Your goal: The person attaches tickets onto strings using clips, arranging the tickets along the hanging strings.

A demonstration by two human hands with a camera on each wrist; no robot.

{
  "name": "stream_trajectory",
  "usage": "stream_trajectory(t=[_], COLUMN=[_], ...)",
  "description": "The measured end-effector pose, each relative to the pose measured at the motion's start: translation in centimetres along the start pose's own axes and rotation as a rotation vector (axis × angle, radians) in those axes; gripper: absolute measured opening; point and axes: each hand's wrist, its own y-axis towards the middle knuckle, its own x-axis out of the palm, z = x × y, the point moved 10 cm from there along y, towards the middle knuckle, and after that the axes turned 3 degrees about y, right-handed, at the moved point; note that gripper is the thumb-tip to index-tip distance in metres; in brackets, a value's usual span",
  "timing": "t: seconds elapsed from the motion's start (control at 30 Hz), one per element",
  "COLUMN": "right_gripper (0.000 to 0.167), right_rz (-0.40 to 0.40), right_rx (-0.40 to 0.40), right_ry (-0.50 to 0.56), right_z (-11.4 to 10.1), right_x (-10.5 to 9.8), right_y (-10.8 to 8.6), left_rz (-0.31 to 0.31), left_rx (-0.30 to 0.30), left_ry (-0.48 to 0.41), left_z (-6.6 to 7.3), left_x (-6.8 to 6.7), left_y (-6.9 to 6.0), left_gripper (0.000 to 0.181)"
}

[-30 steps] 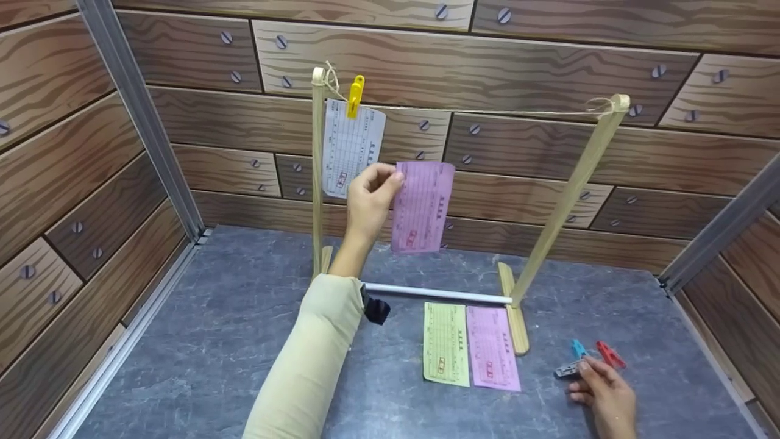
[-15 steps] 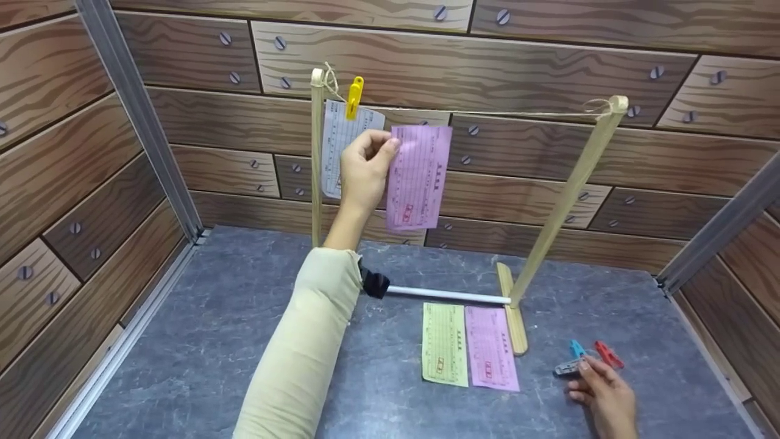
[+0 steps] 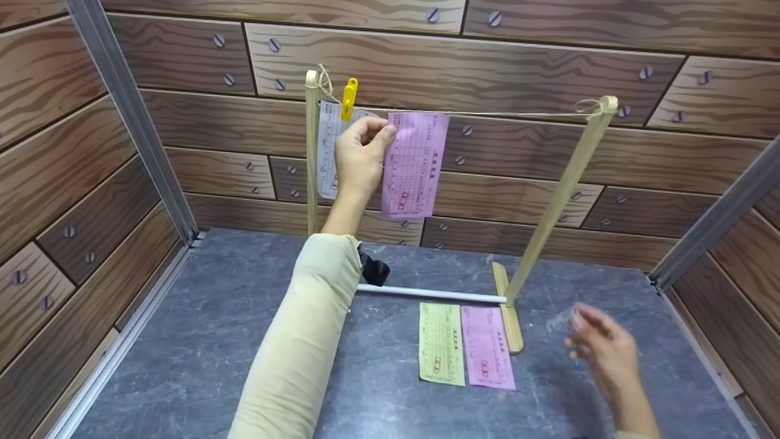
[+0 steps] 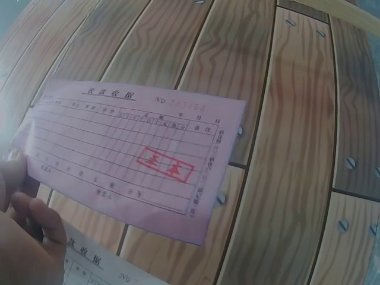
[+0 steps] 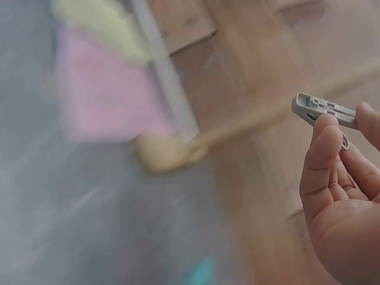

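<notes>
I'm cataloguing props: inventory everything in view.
String: 1, tan, between posts
Raised slip: 1, pink, left hand
Flat slips: 2, green and pink, grey tabletop
Hanging slip: 1, white, string
Hanging clip: 1, yellow, string
Held clip: 1, grey, right hand
Blurred object: 1, teal, tabletop
Posts: 2, tan, string's ends
Foot: 1, tan, post base
Rod: 1, white, behind flat slips
Walls: 3, brown, around tabletop
Corner strips: 2, grey, between walls
Device: 1, black, left wrist
Left sleeve: 1, cream, forearm
Hands: 2, bare, above tabletop
</notes>
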Motion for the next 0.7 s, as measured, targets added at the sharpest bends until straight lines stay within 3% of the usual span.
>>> stream_trajectory(t=[0.1, 0.23, 0.43, 0.57, 0.7], right_gripper=[0.024, 0.027, 0.029, 0.03, 0.029], right_rz=[-0.064, -0.128, -0.195, -0.247, -0.288], right_rx=[-0.091, -0.184, -0.261, -0.301, -0.333], right_ry=[0.016, -0.044, -0.246, -0.328, -0.361], right_z=[-4.2, -8.3, -11.4, -13.4, -15.6], right_x=[3.5, 7.5, 12.2, 14.9, 17.4], right_y=[0.4, 1.0, 1.5, 2.1, 2.7], left_rz=[0.025, 0.041, -0.016, 0.028, 0.041], left_rx=[-0.02, -0.027, 0.003, 0.013, -0.016], left_ry=[0.005, -0.021, -0.038, -0.017, 0.019], left_z=[-0.4, -0.6, -0.3, 0.0, -0.1], left_x=[-0.3, -0.5, -0.4, -0.9, -0.8], left_y=[0.1, 0.1, 0.2, 0.5, 0.5], left_gripper=[0.004, 0.004, 0.004, 0.004, 0.004])
